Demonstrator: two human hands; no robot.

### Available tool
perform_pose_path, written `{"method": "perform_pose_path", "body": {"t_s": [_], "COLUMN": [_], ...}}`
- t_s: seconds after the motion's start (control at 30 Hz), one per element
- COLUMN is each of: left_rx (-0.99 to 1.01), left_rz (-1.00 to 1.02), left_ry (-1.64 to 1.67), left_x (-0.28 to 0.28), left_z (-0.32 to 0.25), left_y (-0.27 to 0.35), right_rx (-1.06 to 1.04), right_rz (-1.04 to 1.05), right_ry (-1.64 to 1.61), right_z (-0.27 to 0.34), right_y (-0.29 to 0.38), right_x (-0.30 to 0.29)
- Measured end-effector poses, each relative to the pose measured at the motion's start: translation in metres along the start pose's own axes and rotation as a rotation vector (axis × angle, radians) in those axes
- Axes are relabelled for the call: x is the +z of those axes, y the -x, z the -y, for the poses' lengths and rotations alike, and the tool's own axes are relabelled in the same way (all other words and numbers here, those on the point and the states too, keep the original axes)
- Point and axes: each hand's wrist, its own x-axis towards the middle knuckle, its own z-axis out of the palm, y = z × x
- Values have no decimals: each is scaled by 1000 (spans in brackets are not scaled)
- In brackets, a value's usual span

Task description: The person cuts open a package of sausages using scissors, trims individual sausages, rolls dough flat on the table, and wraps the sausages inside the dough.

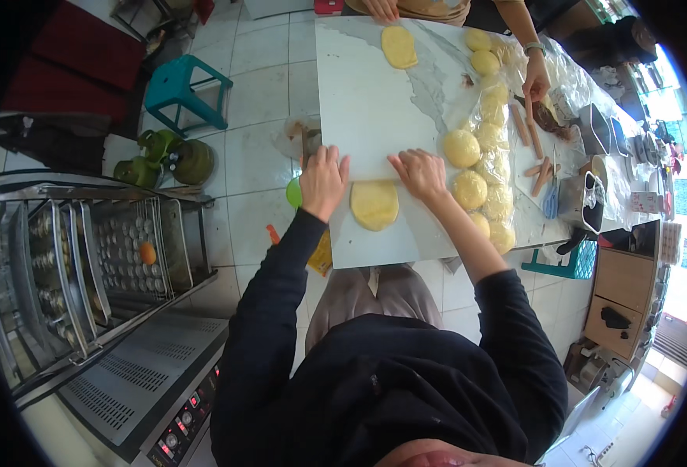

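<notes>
A pale rolling pin (371,170), hard to tell from the white tabletop, spans between my two hands. My left hand (322,178) is curled over its left end near the table's left edge, and my right hand (421,172) over its right end. Just below the pin lies a flattened oval of yellow dough (374,205), its far edge straight along the pin. Right of my right hand, round yellow dough balls (461,148) sit in a column, many under clear plastic film (498,157). Farther up the table lies another flattened dough piece (399,46).
Across the marble-patterned table (366,105), a co-worker's hand (536,79) holds a brown stick among several others. Blue-handled scissors (550,201) and metal tins (581,201) stand at right. A teal stool (185,87), gas cylinders (191,162), a tray rack (133,251) and an oven (139,373) are at left.
</notes>
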Motion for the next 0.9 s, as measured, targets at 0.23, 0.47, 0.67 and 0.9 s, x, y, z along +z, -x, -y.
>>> {"method": "perform_pose_path", "body": {"t_s": [0.23, 0.47, 0.67, 0.9], "left_rx": [-45, 41, 54, 319], "left_rz": [156, 233, 226, 28], "left_ry": [-45, -208, -159, 89], "left_x": [3, -3, -16, -29], "left_z": [3, -32, -45, -30], "left_y": [4, 59, 162, 185], "right_rx": [19, -22, -134, -252], "right_rz": [66, -10, 234, 62], "right_ry": [55, 153, 15, -314], "right_z": [17, 15, 27, 30], "right_y": [24, 81, 143, 25], "right_x": [-8, 18, -19, 12]}}
